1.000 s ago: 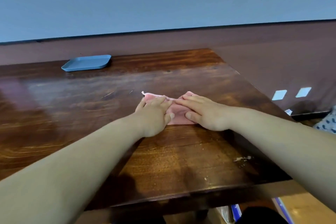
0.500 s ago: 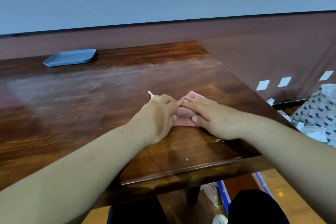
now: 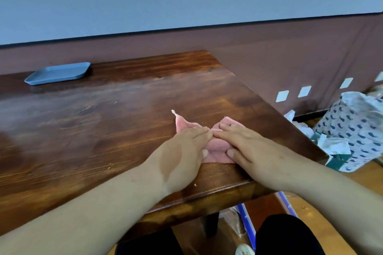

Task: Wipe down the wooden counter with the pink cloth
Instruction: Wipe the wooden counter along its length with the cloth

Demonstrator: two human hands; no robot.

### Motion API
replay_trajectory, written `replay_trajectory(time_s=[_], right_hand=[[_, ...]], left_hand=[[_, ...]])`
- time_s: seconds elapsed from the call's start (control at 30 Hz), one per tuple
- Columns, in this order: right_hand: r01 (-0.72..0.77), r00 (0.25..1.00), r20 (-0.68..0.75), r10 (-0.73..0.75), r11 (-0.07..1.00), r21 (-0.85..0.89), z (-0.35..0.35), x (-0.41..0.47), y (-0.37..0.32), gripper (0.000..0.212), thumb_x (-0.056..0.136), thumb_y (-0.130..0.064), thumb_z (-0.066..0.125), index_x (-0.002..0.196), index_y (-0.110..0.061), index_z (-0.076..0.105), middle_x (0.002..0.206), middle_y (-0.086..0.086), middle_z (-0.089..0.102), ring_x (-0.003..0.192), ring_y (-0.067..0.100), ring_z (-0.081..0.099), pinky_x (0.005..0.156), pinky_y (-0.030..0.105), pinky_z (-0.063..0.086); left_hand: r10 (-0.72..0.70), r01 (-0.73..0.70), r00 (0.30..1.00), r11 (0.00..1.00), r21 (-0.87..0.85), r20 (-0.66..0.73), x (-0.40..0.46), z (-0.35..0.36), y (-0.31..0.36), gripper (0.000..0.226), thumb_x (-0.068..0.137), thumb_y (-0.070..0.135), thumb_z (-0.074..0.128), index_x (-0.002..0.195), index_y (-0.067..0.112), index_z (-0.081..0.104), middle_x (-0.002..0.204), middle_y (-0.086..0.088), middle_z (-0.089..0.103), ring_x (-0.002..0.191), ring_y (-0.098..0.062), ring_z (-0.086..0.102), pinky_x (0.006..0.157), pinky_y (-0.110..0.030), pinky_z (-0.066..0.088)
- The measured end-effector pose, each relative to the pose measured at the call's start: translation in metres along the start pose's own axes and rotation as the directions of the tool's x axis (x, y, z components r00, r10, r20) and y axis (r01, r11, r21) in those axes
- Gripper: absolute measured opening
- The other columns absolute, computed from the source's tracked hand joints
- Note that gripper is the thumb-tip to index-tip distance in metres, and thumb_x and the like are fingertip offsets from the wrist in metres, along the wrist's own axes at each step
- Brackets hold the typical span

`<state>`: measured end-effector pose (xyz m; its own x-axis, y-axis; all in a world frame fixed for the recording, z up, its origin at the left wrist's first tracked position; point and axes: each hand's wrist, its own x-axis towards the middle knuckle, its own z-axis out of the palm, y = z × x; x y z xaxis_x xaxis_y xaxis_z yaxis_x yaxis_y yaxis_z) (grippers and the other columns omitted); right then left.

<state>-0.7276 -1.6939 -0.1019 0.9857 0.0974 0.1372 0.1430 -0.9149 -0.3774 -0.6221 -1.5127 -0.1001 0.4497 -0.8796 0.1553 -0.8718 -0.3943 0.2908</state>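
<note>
The pink cloth (image 3: 216,150) lies flat on the wooden counter (image 3: 124,130), near its front right corner. My left hand (image 3: 186,151) presses on the cloth's left part with straight fingers. My right hand (image 3: 246,147) presses flat on its right part. The fingertips of both hands meet over the middle of the cloth. One pointed corner of the cloth sticks out beyond my left hand. Most of the cloth is hidden under my palms.
A blue tray (image 3: 59,73) sits at the counter's back left. A patterned bag (image 3: 356,130) with crumpled paper stands on the floor to the right of the counter. Small crumbs lie near the counter's front edge (image 3: 207,194).
Both hands have drawn the cloth toward the front edge of the counter. The view has dropped, so my legs and the floor now show.
</note>
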Motion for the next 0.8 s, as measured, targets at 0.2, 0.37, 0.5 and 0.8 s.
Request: replay_trajectory(time_s=[0.2,0.37,0.5,0.8], right_hand=[[-0.094,0.996,0.003,0.094,0.995,0.027,-0.020,0.027,0.012,0.044,0.103,-0.010,0.042,0.145,-0.025,0.044,0.137,-0.005,0.044,0.131,0.004,0.031,0.095,-0.003,0.015],[-0.002,0.999,-0.038,0.001,1.000,-0.010,-0.008,-0.008,0.020,0.050,0.104,-0.020,0.042,0.152,-0.033,0.033,0.144,-0.028,0.025,0.123,-0.036,-0.002,0.096,-0.009,-0.003],[-0.065,0.998,-0.014,0.065,0.998,-0.004,-0.016,0.006,0.040,0.049,0.104,-0.021,0.041,0.151,-0.032,0.033,0.153,-0.014,0.032,0.144,-0.007,0.013,0.106,-0.002,0.003],[-0.079,0.994,-0.078,0.075,0.996,-0.048,-0.020,0.009,0.046,0.046,0.102,-0.016,0.041,0.145,-0.029,0.041,0.134,-0.015,0.039,0.124,-0.005,0.031,0.098,-0.003,0.016]], left_hand=[[-0.221,0.181,0.959,0.959,0.218,0.178,0.066,-0.014,0.022,0.045,0.103,0.014,0.033,0.147,0.007,0.025,0.153,-0.007,0.029,0.140,-0.021,0.027,0.110,-0.028,0.020],[-0.067,0.042,0.983,0.988,0.148,0.170,0.039,-0.006,0.027,0.048,0.103,0.015,0.031,0.150,0.010,0.021,0.159,-0.003,0.018,0.144,-0.014,0.015,0.107,-0.017,0.004],[-0.090,0.071,0.983,0.990,0.118,0.162,0.057,-0.007,0.020,0.050,0.102,0.012,0.034,0.151,0.014,0.022,0.158,-0.003,0.021,0.143,-0.016,0.019,0.108,-0.021,0.011],[-0.093,0.073,0.976,0.991,0.109,0.198,0.083,-0.002,0.027,0.046,0.103,0.013,0.032,0.148,0.010,0.027,0.155,-0.004,0.028,0.141,-0.018,0.024,0.106,-0.021,0.014]])
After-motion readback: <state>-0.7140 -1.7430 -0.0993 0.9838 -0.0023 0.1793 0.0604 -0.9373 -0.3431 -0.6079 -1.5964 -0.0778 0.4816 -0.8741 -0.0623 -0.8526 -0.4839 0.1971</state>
